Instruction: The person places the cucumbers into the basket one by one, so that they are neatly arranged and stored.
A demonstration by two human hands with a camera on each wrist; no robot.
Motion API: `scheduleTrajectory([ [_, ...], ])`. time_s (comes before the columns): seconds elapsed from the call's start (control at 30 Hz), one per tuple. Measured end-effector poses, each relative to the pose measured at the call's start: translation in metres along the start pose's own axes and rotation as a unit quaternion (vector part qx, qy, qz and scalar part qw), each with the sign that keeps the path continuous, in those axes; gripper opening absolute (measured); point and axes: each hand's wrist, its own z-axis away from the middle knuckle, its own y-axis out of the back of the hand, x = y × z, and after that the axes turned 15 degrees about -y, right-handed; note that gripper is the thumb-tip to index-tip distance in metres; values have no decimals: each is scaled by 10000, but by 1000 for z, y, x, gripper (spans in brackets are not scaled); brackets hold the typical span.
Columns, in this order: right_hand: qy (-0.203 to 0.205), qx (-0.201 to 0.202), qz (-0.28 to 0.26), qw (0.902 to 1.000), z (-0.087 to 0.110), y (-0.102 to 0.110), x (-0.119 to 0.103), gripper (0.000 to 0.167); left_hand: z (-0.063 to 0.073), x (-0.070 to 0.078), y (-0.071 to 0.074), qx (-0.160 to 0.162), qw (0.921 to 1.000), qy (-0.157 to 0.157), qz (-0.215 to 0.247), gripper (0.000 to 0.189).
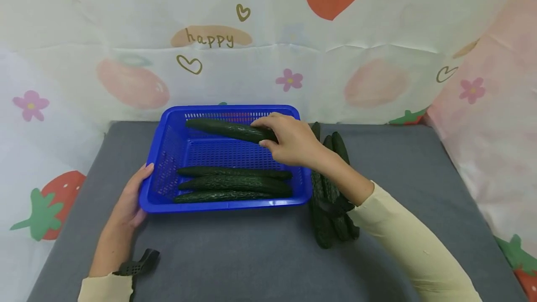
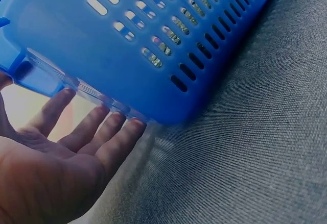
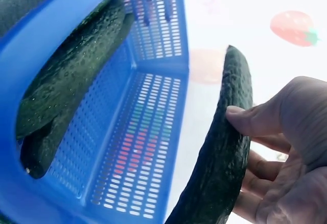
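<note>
My right hand [image 1: 289, 139] grips one end of a dark green cucumber [image 1: 222, 128] over the back part of a blue plastic basket [image 1: 226, 206]. In the right wrist view, the thumb lies across this cucumber [image 3: 217, 157], with the fingers behind it. Side by side along the basket's near wall lie three cucumbers [image 1: 235, 183]. At the basket's left end is my left hand [image 1: 130, 199], its thumb at the rim. The left wrist view shows its fingers [image 2: 120, 145] straight, fingertips against the outside of the basket wall [image 2: 82, 50].
Several more cucumbers [image 1: 320, 218] lie on the grey cloth [image 1: 235, 255] just right of the basket, partly hidden by my right forearm. A patterned curtain [image 1: 260, 64] hangs behind the table's far edge. Dark straps [image 1: 138, 263] circle both wrists.
</note>
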Motion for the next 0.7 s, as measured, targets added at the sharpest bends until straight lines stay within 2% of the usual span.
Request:
scheduleTrajectory([
  [0.23,126,-264,249,9993,-9,-4,-10,41,-1,-1,-2,65,9999,-24,-141,52],
  [0.4,205,-446,343,9982,-18,-10,-17,42,0,0,-3,126,9999,6,-106,47],
  [0.53,247,-811,14,9964,-25,-10,-19,53,0,0,-1,114,9999,-62,15,41],
  [0.7,46,-1097,-345,9934,-26,-9,-11,66,0,1,-2,114,9999,-74,35,39],
])
